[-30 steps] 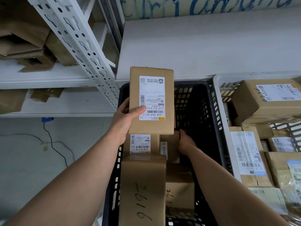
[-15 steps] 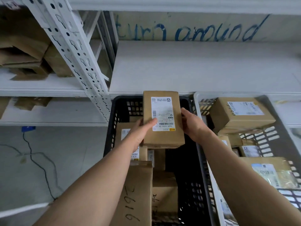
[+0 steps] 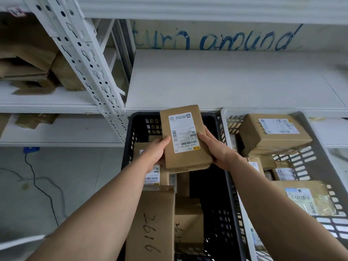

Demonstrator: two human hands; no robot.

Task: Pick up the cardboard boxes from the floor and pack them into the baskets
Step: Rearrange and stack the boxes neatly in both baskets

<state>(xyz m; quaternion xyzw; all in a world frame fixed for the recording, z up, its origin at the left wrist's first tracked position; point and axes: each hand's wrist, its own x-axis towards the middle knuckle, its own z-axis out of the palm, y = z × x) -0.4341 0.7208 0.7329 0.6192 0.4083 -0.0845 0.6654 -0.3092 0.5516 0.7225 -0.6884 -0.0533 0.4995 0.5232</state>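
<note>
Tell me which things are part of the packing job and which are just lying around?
Part of the job:
- labelled box, held in left hand and right hand
- black basket
- white basket

Just lying around:
- flattened cardboard on the shelf
- black cable on the floor

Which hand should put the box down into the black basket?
Probably the right hand. It holds the box on the side above the basket's open gap; the left hand sits over boxes already packed.
</note>
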